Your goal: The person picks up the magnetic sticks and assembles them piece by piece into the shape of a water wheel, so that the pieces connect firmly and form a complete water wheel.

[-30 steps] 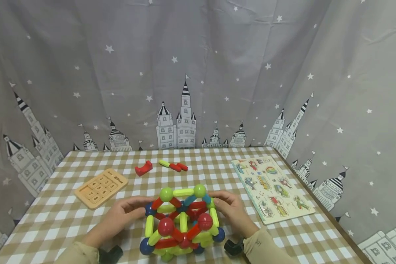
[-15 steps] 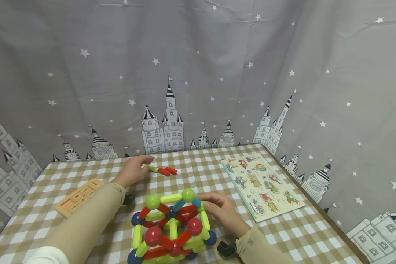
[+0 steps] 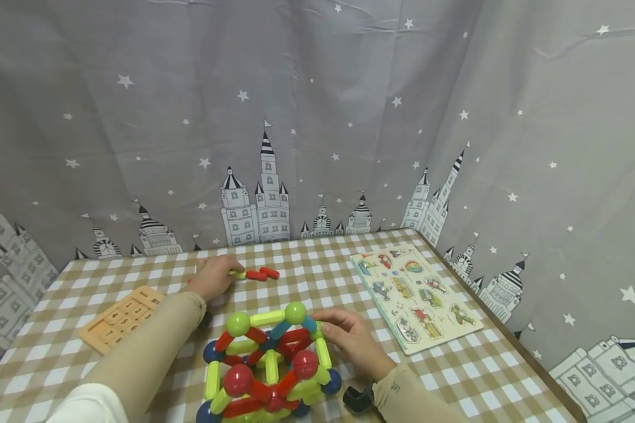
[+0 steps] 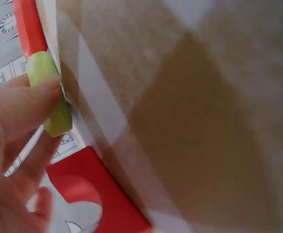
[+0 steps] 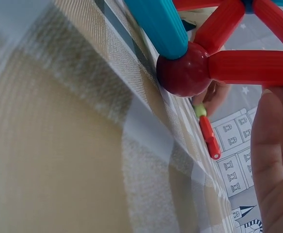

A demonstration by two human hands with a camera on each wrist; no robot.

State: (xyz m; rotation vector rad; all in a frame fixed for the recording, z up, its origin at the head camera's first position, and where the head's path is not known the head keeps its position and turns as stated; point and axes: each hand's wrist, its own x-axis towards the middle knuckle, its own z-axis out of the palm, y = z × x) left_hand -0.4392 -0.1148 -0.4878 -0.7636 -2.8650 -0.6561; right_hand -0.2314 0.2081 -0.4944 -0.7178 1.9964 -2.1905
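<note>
At the back of the table my left hand (image 3: 214, 277) pinches a yellow-green magnetic stick (image 4: 59, 119) between thumb and fingers. The stick lies end to end with a red stick (image 3: 256, 275), and a second red stick (image 3: 270, 272) lies beside that one. A red curved block (image 4: 102, 184) is below the fingers in the left wrist view; the left hand almost hides it in the head view. In front stands a magnetic ball-and-stick structure (image 3: 271, 367) of red, green and blue parts. My right hand (image 3: 357, 343) holds its right side, thumb against it.
A wooden number slide puzzle (image 3: 124, 317) lies at left, partly under the left sleeve. On the right is a picture peg board (image 3: 415, 296). A checked cloth covers the table, and a grey castle-print curtain (image 3: 317, 117) hangs behind it.
My left hand has left the structure's left side, reached to the back of the table and taken hold of the yellow-green stick. My right hand stays at the structure. The head view has shifted.
</note>
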